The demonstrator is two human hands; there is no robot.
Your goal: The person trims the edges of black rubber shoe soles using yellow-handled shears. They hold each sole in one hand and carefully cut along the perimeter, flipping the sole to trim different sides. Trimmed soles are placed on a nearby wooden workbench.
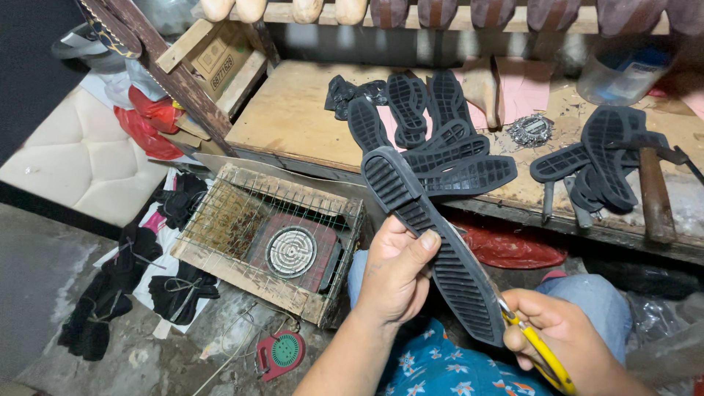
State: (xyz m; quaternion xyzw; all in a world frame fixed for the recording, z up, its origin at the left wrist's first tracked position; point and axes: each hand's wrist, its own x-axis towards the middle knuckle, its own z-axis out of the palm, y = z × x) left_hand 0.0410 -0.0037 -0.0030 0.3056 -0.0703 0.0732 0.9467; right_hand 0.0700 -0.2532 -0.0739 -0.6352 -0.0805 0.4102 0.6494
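My left hand (396, 271) grips a long black rubber shoe sole (433, 238) at its middle, thumb on the ribbed face, toe end pointing up and left. My right hand (561, 334) holds yellow-handled scissors (539, 348) with the blades at the sole's right edge near the heel. Both hands work above my lap, over blue jeans and a blue flowered cloth (440, 367).
Several black soles (440, 139) lie piled on the wooden bench (293, 110), more at the right (601, 158) beside a hammer (655, 191). A wire-caged electric heater (282, 246) stands on the floor to the left, with black shoe uppers (125, 286) beside it and shoe lasts along the top.
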